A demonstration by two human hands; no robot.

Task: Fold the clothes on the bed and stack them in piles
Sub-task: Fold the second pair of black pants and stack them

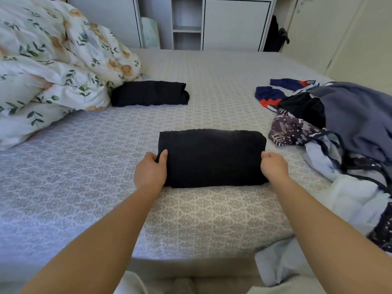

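Fold in hand: a black garment (pixel 212 158), folded to a compact rectangle, lies flat on the bed (pixel 212 66) near the middle of its near edge.
Left hand (pixel 151 169): grips the fold's left end, thumb on top, fingers curled at the edge and partly hidden.
Right hand (pixel 273 167): grips the right end, fingers curled round the edge; how far they reach under cannot be told.
Reason for hold: both ends taken together, probably so the layers stay aligned when the bundle is lifted or squared.
Pile begun: a second black fold (pixel 149 93) sits toward the far left of the bed, touching the duvet (pixel 53 64). Judged the likely start of a stack.
Unfolded heap (pixel 339 128): mixed clothes lie loose along the right edge, well apart from both folds, which keeps done and undone separate.
Progress: early; most of the clothes remain unfolded.
Risk: the soft bundle may sag or open in the middle if lifted by its ends alone.
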